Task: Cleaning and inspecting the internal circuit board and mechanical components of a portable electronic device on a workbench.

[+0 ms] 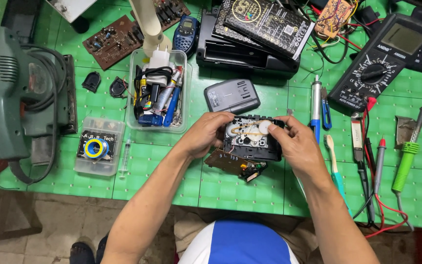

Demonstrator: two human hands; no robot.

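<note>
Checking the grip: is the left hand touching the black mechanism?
Touching: the head view shows left hand fingers wrapped on the black mechanism's left edge.

Flat black rectangular package with gold dot pattern and a small white code square [268, 20] lying tilted on top of the black device at the top centre. Grey-green blank rectangular screen [405, 38] on the black multimeter, top right. Small greyish screen on the blue handheld gadget [188, 24], just left of the black device. Clear plastic lidded box with a dark label under a yellow-blue tape roll [98, 145], lower left. Grey casing [231, 96] with a pale sticker, mid-table.
</note>
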